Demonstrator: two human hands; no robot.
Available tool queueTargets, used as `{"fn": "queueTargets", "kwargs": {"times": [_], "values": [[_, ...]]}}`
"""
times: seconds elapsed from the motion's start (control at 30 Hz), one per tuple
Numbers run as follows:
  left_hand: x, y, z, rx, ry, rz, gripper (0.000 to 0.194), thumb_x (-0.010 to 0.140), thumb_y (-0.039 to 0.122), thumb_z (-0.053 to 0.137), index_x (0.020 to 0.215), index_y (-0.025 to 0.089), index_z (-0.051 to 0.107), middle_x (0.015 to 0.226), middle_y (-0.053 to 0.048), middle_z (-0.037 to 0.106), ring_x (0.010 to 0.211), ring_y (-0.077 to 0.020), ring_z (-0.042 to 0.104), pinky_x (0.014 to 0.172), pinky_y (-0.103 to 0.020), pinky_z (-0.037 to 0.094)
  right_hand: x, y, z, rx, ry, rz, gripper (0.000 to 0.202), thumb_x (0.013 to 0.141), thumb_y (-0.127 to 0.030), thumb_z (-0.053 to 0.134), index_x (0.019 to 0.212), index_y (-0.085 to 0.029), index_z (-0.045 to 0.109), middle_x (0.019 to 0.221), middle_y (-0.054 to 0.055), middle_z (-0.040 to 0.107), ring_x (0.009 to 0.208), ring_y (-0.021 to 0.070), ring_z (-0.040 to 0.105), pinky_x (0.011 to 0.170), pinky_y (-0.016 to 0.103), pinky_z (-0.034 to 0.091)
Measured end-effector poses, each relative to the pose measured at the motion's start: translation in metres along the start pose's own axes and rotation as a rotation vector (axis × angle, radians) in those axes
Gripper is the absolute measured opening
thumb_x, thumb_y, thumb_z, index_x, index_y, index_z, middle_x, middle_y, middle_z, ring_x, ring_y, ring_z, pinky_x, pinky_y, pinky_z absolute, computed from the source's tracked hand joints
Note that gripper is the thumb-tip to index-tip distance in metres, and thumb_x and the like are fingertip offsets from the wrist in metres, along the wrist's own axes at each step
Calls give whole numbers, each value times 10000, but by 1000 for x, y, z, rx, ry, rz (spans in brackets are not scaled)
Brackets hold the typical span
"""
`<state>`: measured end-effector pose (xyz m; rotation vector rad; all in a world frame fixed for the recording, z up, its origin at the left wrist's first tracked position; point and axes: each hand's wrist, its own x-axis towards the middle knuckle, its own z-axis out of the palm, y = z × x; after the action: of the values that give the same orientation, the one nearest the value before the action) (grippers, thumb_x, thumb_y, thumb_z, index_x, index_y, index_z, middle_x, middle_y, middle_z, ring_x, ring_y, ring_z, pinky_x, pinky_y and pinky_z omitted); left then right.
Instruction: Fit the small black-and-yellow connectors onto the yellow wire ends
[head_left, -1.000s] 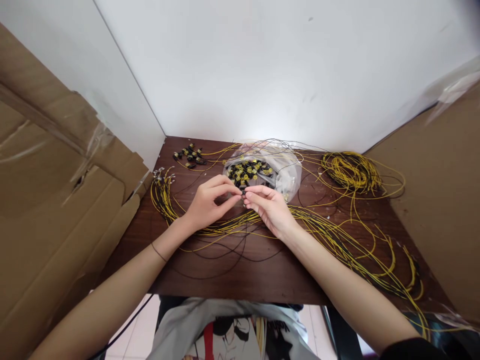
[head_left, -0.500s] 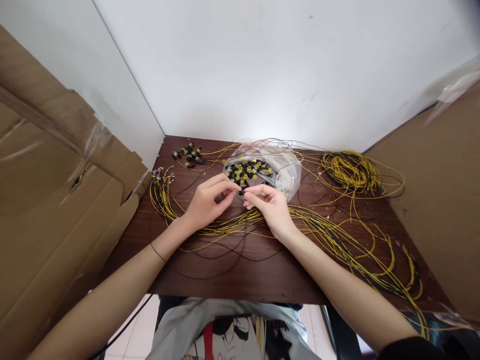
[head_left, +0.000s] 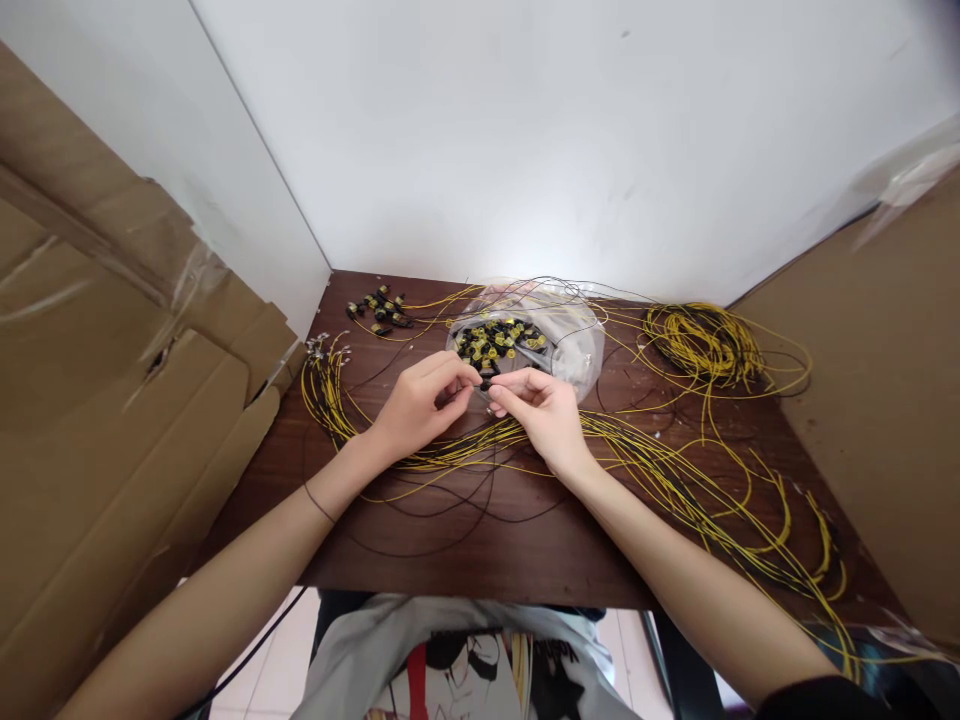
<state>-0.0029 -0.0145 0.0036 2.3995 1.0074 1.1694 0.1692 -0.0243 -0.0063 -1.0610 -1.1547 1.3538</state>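
Observation:
My left hand (head_left: pixel 424 405) is closed in a pinch, its thumb and forefinger meeting close to the fingertips of my right hand (head_left: pixel 546 412). Between them sits a small black plastic part (head_left: pixel 485 384), pinched by my right thumb and forefinger. What lies inside the left pinch is too small to tell; it may be a thin wire. Just beyond the fingers, a clear plastic bag (head_left: pixel 581 345) lies open with many small black parts and yellow caps (head_left: pixel 491 345) in it. Under both hands runs a bundle of yellow and black wires (head_left: pixel 645 450).
A coil of yellow and black wire (head_left: pixel 701 345) lies at the back right. Several black parts with yellow caps (head_left: pixel 381 308) are at the back left, near wire ends with small metal tips (head_left: pixel 322 350). Cardboard (head_left: pixel 112 400) flanks the brown table (head_left: pixel 480 560); a white wall (head_left: pixel 480 140) stands behind.
Both hands stay almost in place. The fingertips have shifted slightly around the small black part, with a little more space between the two hands.

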Motion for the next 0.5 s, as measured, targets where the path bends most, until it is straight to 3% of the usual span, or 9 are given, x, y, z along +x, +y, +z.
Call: {"fn": "queueTargets", "kwargs": {"times": [0.33,0.5], "values": [[-2,-4,1,92,-18,-45,113,842,181,546,806,142,645,722,-28,580,646,-110,500,608,-223,402,0,2,0,-32,32,-4,227,639,-297,746,773,-135,662,633,12,662,557,117,611,586,251,519],[-2,-3,1,105,-6,-45,111,826,155,556,746,138,631,629,4,508,607,-104,465,576,-216,372,-2,3,1,-84,21,-30,212,665,-300,728,787,-139,665,660,25,671,578,128,621,598,257,524]]}}
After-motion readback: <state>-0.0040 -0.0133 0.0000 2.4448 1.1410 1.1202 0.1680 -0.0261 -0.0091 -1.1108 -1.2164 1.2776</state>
